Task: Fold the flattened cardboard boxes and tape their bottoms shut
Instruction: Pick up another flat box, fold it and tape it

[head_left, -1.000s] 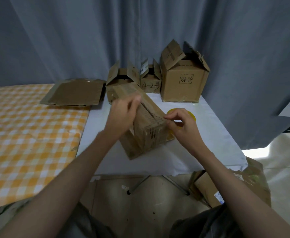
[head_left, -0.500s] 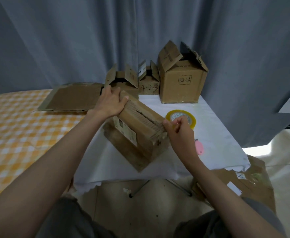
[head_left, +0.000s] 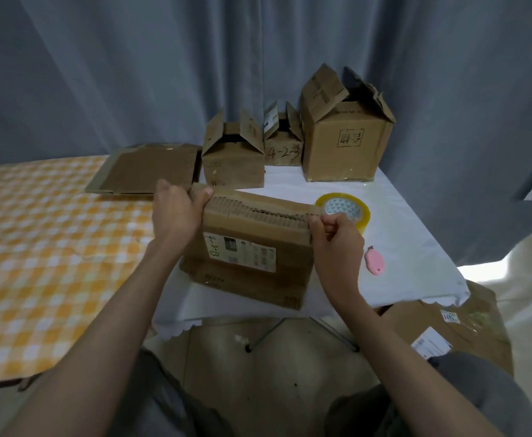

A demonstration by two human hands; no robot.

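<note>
Head view: left hand [head_left: 176, 212] and right hand [head_left: 337, 238] grip worn, labelled cardboard box [head_left: 252, 247], flaps seemingly closed.

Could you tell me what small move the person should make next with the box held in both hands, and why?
Probably press the two flaps flat and keep the left hand on them while the right hand reaches for the tape roll just behind it. The box lies on the white table, both hands grip its ends, and its seam looks closed but shows no fresh tape.
</note>
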